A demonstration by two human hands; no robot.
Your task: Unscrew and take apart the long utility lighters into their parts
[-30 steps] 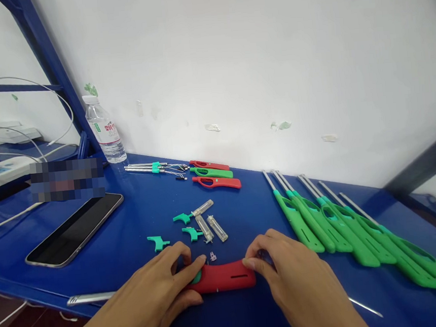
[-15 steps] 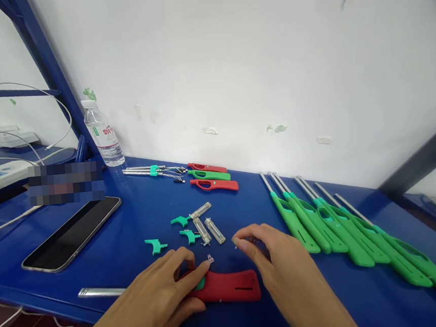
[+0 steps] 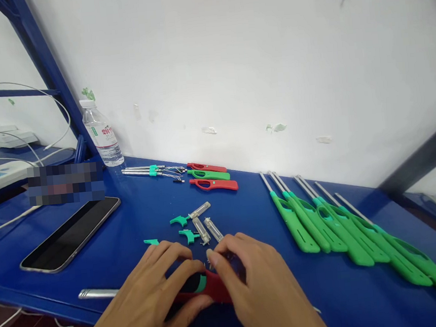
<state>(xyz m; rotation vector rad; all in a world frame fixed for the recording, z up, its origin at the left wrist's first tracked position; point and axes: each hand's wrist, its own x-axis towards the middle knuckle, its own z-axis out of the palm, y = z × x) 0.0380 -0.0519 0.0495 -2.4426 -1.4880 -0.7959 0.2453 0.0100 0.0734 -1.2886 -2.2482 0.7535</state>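
Note:
My left hand [image 3: 158,291] is closed around a red gas lighter [image 3: 216,289] with a green trigger [image 3: 201,283], lying near the table's front edge. A metal tube [image 3: 97,293] sticks out to the left from beneath that hand. My right hand [image 3: 261,282] is over the handle's right part, its thumb and forefinger pinched beside the left fingertips. What the pinch holds is too small and covered to make out. Just beyond the hands lie clear fuel tanks [image 3: 200,230] and loose green triggers [image 3: 189,235].
Several green lighters [image 3: 334,224] lie in a row on the right. Red and green handle shells [image 3: 214,185] and metal tubes with wires [image 3: 146,171] lie at the back. A phone [image 3: 71,235] and a water bottle [image 3: 103,135] are on the left.
My right hand has moved left, from beside the lighter to over its handle, meeting my left fingertips. My left hand stays on the lighter, its fingers slightly shifted.

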